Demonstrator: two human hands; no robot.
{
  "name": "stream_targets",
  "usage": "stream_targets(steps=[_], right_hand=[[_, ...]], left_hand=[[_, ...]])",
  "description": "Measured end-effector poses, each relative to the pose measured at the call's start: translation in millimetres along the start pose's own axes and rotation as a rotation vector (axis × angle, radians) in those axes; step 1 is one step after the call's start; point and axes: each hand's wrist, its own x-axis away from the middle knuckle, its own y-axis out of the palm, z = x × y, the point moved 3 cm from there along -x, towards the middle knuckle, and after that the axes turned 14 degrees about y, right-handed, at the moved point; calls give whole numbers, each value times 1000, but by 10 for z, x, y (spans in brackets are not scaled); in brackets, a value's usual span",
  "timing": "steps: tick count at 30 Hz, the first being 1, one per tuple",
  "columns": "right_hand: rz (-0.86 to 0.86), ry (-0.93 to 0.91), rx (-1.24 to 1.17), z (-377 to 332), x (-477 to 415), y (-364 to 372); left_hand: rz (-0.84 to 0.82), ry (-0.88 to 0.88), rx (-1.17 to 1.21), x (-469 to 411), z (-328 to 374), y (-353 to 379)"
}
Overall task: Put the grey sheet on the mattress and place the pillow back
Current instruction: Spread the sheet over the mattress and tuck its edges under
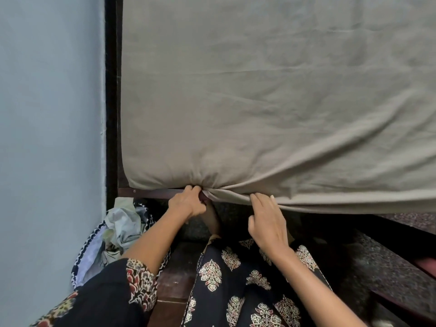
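The grey sheet [271, 95] lies spread over the mattress and fills most of the view, with creases running toward its near-left corner. My left hand [188, 201] grips a bunched fold of the sheet at the near edge, right above the dark wooden bed frame [151, 191]. My right hand [267, 219] lies a little to the right with its fingers stretched along the sheet's hanging edge, touching it. No pillow is in view.
A blue-grey wall [49, 138] runs along the left, with a dark frame rail [111, 102] between it and the mattress. A heap of crumpled patterned cloth [118, 230] lies on the floor at the bed's corner. Speckled stone floor [382, 263] shows at the right.
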Motion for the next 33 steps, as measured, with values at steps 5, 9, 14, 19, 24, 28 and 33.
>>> stream_targets(steps=[5,9,14,19,24,28,33], right_hand=[[24,-4,128,1,-6,79],[5,48,196,-152,-180,38],[-291,69,337,-239,-480,-39],[-435,57,389,-186,-632,-8],[-407,-53,400,-74,-677,17],[-323,-128,397,-31,-649,46],[-316,-213,323,119,-641,32]], left_hand=[[-31,5,97,-51,-16,139],[-69,-19,152,-89,-55,134],[-140,-14,229,-77,-68,40],[-130,48,92,-19,-86,-11],[33,79,-93,-13,-97,46],[23,74,-103,38,-74,44],[287,66,35,400,-16,134]])
